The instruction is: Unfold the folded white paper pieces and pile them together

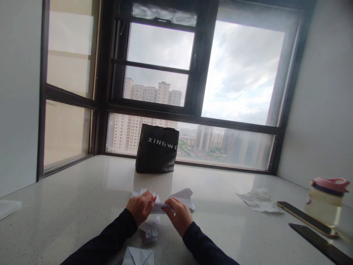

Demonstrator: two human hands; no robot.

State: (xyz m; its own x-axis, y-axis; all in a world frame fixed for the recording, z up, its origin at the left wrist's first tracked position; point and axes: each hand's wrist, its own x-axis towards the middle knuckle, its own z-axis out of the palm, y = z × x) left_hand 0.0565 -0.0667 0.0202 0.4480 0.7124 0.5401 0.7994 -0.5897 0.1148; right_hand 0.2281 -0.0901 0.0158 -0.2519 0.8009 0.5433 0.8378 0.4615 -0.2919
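My left hand [141, 207] and my right hand [178, 214] meet over a pale stone counter [82, 206], both pinching a folded piece of white paper [159, 208] between them. Behind the hands lie other folded white paper shapes [184, 195], one with a pointed wing-like flap. A small crumpled or folded paper piece [150, 229] sits just under my left wrist. Another folded sheet [138, 256] shows at the bottom edge between my dark sleeves.
A black bag [156, 149] with white letters stands at the back by the window. At the right are crumpled paper [259, 200], a phone [306, 218], a dark flat object [320, 243] and a pink-lidded bottle [327, 200]. White paper [7, 208] lies at far left.
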